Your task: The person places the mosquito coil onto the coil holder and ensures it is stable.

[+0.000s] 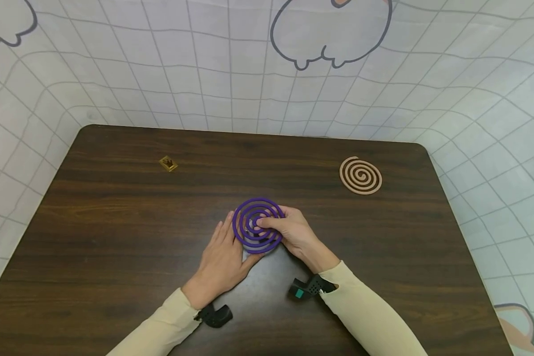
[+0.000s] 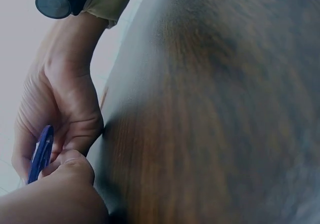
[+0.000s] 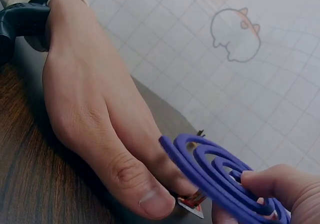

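Pinching the purple coil (image 1: 253,230) near its centre, the right hand (image 1: 295,232) had its thumb on top and fingers underneath. The coil was tilted above the table (image 1: 115,237), between the two hands. The left hand (image 1: 222,262) lay palm down, fingers straight and close together, thumb apart, its fingertips partly hidden by the coil. Under the coil, the right wrist view showed a small red-and-pale piece (image 3: 192,206) by the left thumb; whether the thumb touched it, or the coil met it, was too hidden to tell. A gold plate (image 1: 168,163) lay at the far left, a tan coil (image 1: 360,175) at the far right.

The step in hand looked like lining the purple coil up with that piece. The next move seemed to call for a light grip and a steady support below, since thin rings could snap.
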A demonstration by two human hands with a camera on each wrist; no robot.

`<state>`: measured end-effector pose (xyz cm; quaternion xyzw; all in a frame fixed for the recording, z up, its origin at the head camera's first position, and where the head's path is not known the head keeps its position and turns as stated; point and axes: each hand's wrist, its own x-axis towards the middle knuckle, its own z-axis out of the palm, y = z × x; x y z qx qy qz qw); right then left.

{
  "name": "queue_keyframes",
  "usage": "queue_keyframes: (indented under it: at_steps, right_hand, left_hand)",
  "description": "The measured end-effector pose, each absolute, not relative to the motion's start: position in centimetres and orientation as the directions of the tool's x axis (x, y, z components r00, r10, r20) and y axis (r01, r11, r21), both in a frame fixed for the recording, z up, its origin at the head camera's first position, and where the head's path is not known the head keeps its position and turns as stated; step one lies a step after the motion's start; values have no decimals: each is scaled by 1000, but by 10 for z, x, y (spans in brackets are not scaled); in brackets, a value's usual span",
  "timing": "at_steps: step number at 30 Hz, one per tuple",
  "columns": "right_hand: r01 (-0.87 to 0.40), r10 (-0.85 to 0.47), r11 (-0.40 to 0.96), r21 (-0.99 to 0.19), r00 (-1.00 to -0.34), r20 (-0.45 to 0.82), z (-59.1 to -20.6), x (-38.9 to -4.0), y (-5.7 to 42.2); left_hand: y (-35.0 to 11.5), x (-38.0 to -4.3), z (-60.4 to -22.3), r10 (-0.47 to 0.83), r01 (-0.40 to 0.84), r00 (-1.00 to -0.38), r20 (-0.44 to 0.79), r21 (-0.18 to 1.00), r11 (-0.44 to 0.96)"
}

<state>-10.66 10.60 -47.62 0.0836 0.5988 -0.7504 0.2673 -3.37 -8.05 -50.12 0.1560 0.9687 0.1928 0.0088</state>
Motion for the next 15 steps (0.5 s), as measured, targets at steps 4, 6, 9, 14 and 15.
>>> queue_keyframes:
  at_steps: [4, 6, 9, 14, 15]
  right_hand:
    - [508, -274, -126, -852, -843, -462, -475, -107, 104]
    - [510, -260, -126, -851, -845, -468, -475, -107, 104]
    - [507, -257, -127, -853, -847, -465, -475, -108, 103]
    - [499, -285, -117, -858, -845, -453, -476, -107, 98]
    - [500, -288, -114, -858, -843, -453, -476, -107, 96]
  left_hand:
    - [-81, -34, -501, 303, 298, -952, 49, 383, 874]
    - [-81, -34, -501, 303, 299, -952, 52, 384, 874]
    - [-80, -34, -501, 306, 302, -951, 52, 386, 872]
    - [-81, -33, -501, 312, 310, -948, 61, 401, 862]
    - [-81, -33, -501, 313, 311, -948, 62, 404, 860]
